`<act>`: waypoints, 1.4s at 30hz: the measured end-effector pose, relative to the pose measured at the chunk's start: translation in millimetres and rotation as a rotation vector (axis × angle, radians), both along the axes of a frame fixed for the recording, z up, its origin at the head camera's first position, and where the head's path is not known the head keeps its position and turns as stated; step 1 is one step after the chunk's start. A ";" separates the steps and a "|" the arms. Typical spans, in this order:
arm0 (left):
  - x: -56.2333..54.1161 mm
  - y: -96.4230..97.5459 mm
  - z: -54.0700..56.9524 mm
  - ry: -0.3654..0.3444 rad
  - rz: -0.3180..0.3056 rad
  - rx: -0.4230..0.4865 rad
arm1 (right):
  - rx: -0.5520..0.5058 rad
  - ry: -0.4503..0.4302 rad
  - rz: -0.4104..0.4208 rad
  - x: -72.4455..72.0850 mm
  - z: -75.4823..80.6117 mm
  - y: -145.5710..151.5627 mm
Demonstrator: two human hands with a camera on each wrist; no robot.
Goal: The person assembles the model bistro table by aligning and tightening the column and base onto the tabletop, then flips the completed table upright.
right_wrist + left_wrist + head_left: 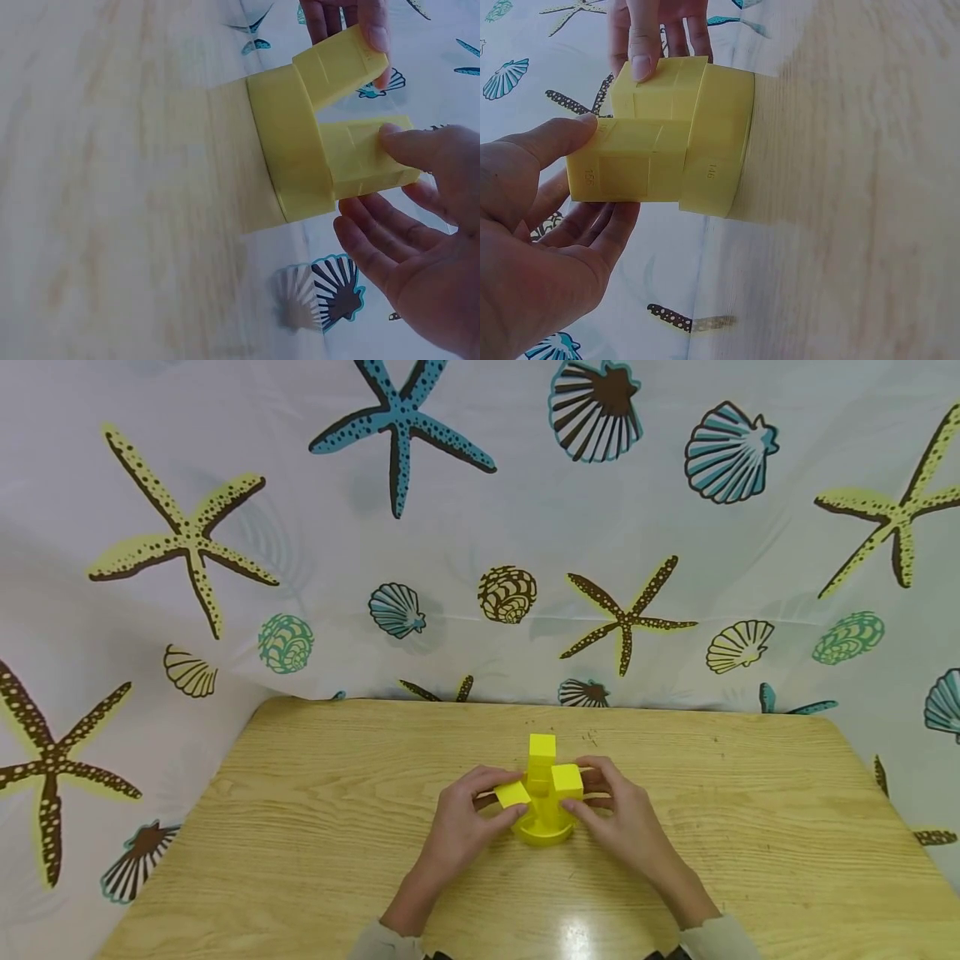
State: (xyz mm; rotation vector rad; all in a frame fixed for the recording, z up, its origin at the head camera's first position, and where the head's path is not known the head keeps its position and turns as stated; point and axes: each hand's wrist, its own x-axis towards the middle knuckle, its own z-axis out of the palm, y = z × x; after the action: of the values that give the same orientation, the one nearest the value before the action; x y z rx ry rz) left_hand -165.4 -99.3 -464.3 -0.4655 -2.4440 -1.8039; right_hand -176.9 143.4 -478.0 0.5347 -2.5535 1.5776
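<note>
A yellow plastic piece with a round base [543, 837] stands upright on the wooden table, near its middle. Several blocky yellow posts rise from the base. My left hand [467, 814] pinches the left post [513, 794] between thumb and fingers, and this post leans outward in the right wrist view. On the other side, the right post [567, 779] is held by my right hand [621, 817], thumb in front and fingers behind. A back post [542, 750] stands untouched between the two. Moulded digits show on the base [718, 142] in the left wrist view.
The light wooden tabletop [315, 827] spreads around the piece on all sides. A white cloth [465, 527] printed with starfish and shells hangs behind the table and down both sides.
</note>
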 end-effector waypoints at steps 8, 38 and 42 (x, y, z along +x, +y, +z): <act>1.6 -0.4 1.1 -0.001 0.000 0.017 | -0.047 0.003 -0.017 1.4 1.3 4.5; 1.3 0.7 1.4 0.000 0.015 0.005 | -0.038 -0.038 0.045 3.1 11.1 20.9; 1.8 0.7 1.0 -0.008 0.011 0.019 | -0.018 -0.046 0.062 3.1 10.4 20.9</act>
State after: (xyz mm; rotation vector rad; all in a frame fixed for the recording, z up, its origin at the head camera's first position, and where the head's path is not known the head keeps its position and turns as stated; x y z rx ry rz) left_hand -163.6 -98.6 -463.3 -0.4444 -2.4270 -1.8267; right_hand -173.7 164.3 -467.6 0.5880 -2.5778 1.6501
